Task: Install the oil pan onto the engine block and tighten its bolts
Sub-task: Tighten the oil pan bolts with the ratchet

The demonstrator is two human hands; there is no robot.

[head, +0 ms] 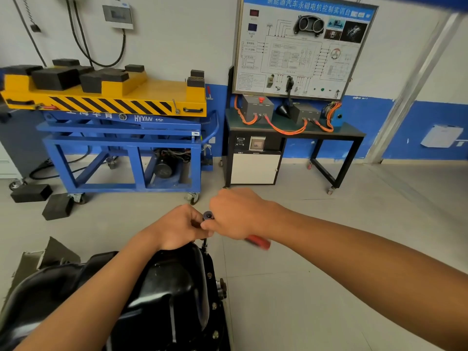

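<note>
Below, the glossy black, deeply contoured oil pan lies at the lower edge of view, with a row of bolts along its right flange. The left hand pinches the head of the ratchet above an extension standing at the flange's far corner, while the right hand is curled round the red handle. Both forearms cover much of the pan, the frame cuts off its near end, and the handle is blurred.

Grey tiled floor, white-blue wall, blue-yellow lift cart, training board on black bench
</note>
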